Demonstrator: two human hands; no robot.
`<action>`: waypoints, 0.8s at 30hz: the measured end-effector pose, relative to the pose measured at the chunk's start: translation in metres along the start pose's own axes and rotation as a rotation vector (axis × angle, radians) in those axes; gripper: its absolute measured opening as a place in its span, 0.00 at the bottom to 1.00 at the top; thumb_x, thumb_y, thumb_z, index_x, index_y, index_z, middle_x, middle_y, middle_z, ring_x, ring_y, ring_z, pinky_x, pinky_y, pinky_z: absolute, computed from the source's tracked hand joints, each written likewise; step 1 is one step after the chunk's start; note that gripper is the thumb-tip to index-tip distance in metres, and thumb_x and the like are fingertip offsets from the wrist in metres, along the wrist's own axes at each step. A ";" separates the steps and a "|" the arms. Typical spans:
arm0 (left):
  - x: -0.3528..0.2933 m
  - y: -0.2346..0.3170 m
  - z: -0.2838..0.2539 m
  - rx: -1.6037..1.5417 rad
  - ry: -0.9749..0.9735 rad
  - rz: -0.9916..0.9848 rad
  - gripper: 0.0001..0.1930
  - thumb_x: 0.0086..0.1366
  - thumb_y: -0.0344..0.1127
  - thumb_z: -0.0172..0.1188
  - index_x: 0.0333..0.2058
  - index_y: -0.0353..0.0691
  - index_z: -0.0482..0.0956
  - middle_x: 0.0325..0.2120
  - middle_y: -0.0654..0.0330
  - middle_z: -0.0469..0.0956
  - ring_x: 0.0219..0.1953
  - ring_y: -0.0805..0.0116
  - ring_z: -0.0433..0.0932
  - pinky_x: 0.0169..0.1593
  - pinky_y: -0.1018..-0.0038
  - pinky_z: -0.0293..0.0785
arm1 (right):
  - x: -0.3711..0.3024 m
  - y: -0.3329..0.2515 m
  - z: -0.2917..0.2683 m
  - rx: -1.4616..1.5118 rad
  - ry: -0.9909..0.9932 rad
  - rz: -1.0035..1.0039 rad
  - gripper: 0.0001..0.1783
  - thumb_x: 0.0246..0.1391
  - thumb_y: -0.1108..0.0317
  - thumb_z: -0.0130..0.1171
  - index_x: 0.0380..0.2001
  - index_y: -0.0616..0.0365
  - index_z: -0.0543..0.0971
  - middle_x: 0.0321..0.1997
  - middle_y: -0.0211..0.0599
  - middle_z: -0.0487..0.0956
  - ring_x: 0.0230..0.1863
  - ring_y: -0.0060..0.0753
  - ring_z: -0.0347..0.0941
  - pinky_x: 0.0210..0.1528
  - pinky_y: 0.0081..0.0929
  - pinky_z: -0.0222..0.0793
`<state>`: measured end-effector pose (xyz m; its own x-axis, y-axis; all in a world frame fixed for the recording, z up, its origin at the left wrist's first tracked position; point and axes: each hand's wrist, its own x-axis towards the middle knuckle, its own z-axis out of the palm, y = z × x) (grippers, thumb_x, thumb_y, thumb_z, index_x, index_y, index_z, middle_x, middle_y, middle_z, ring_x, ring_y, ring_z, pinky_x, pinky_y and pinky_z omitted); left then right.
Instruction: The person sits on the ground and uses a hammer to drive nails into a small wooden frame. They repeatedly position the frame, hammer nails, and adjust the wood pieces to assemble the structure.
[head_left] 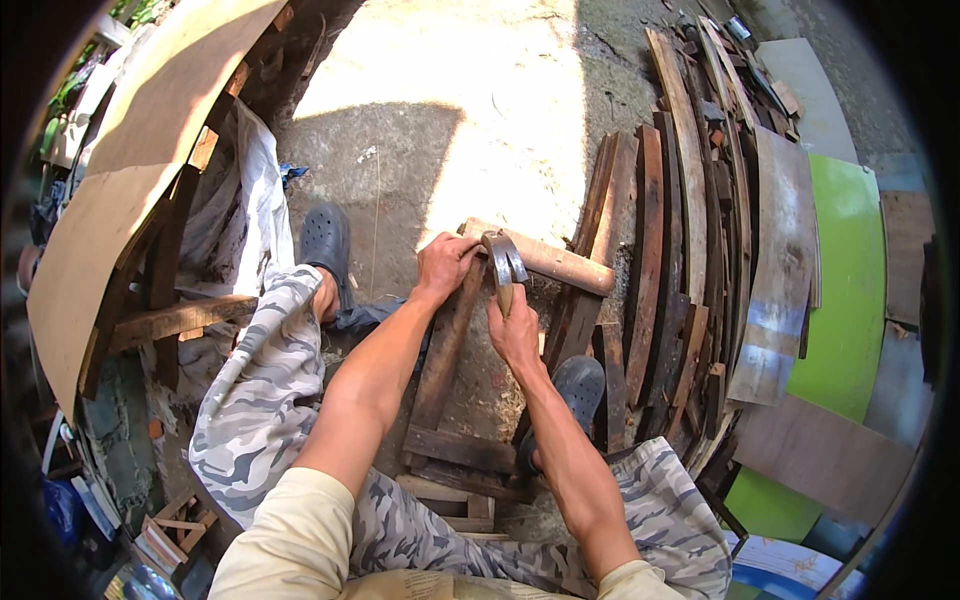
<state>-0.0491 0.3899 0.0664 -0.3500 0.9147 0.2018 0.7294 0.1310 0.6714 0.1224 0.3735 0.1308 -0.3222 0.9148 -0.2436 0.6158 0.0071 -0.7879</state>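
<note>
The hammer (503,262) stands in the right hand (514,328), its curved metal claw head lying on the far cross plank (550,262) of a rough wooden frame (455,448). The right hand grips the handle from the near side. The left hand (442,265), just left of the head, presses on the plank's end, fingers curled over it. Both forearms reach forward, bare. The wood is old, dark and splintered.

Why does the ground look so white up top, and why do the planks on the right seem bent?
Head view: hard sunlight blows out the concrete ground, with a dark shadow beside it; the fisheye lens bows the stacked planks near the rim; the corners go black; the hammer in the right hand stays sharp.
</note>
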 end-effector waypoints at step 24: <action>-0.010 0.003 0.016 -0.064 0.187 -0.034 0.07 0.55 0.34 0.67 0.34 0.42 0.86 0.32 0.63 0.83 0.41 0.62 0.79 0.44 0.68 0.77 | 0.004 -0.004 -0.004 -0.016 0.014 0.037 0.13 0.60 0.64 0.55 0.43 0.61 0.70 0.26 0.59 0.76 0.31 0.65 0.76 0.34 0.48 0.69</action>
<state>-0.0340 0.3876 0.0546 -0.4808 0.8228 0.3032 0.6788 0.1304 0.7226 0.1213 0.3785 0.1354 -0.2891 0.9201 -0.2641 0.6384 -0.0203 -0.7694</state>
